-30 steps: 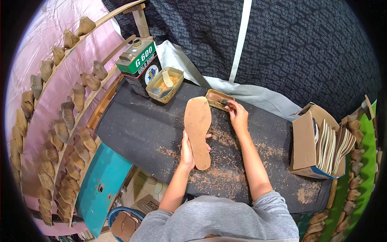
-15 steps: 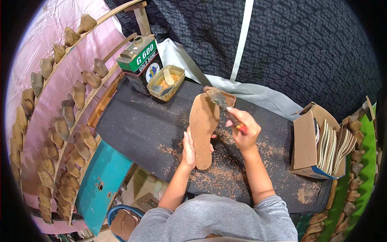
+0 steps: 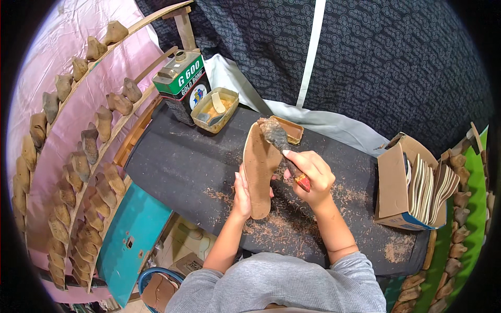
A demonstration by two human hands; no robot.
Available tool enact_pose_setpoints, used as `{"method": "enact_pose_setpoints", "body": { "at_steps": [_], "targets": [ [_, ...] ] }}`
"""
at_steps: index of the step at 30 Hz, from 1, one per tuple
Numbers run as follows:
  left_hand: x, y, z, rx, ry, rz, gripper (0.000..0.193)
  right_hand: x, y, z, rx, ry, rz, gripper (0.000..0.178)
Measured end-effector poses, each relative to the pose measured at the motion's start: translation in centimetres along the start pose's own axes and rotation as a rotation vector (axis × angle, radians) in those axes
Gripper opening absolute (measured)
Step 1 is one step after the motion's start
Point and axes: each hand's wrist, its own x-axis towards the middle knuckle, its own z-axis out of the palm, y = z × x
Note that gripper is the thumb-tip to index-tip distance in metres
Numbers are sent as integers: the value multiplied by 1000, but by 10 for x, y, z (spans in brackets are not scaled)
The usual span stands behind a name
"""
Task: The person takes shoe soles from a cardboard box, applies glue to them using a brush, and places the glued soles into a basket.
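My left hand grips a brown shoe insole by its edges near the narrow middle, holding it upright above the dark work surface. The fingers behind it are mostly hidden. My right hand is closed around a brush with a dark, crusted body and a red handle end. The brush's pale, clumped tip lies over the wide top end of the insole, which looks darker there. Partly behind the brush is a shallow, brown-lined tray.
A dark-covered table carries scattered brown shavings. A green-and-black can and a tub with spatulas stand at back left. A cardboard box of insoles sits right. Racks of shoe lasts line the left side.
The brush has moved slightly left and down across the insole's upper part. The insole has turned a little and shifted left, uncovering more of the tray behind.
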Motion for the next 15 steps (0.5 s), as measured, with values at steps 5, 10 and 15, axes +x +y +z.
{"method": "enact_pose_setpoints", "body": {
  "at_steps": [5,10,15],
  "targets": [
    [-2,4,4,-20,-31,30,63,0,1,4,34,-110,-67,49],
    [-4,7,6,-22,12,56,61,-1,8,1,-165,72,151,49],
    [-5,6,-3,6,-75,32,57,0,-2,7,-27,-4,-77,38]
  ]
}}
